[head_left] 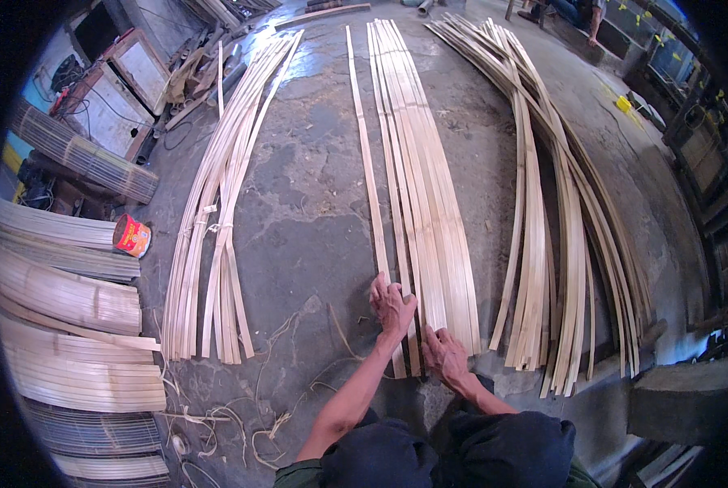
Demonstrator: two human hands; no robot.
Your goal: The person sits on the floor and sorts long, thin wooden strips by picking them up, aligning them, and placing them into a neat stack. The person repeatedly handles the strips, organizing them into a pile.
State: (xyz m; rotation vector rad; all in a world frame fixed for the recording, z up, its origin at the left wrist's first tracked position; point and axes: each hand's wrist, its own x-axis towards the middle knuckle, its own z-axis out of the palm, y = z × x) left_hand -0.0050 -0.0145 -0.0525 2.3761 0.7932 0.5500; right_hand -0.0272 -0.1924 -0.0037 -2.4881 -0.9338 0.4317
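Long pale bamboo strips (433, 179) lie side by side on the floor before me, running away from my knees. One single bamboo strip (362, 146) lies slightly apart on their left. My left hand (393, 307) is closed, its fingers curled over this single strip and the one beside it. Lower and to the right, my right hand (447, 354) bends its fingers around the near end of a strip at the left side of the row. Its fingertips are partly hidden.
A tied bundle of strips (217, 211) lies to the left, and crossing strips (543, 203) fan out on the right. Stacked slat bundles (71, 301) and a red tin (131, 236) line the left side. Loose ties (274, 423) litter the floor. A person (575, 12) sits far right.
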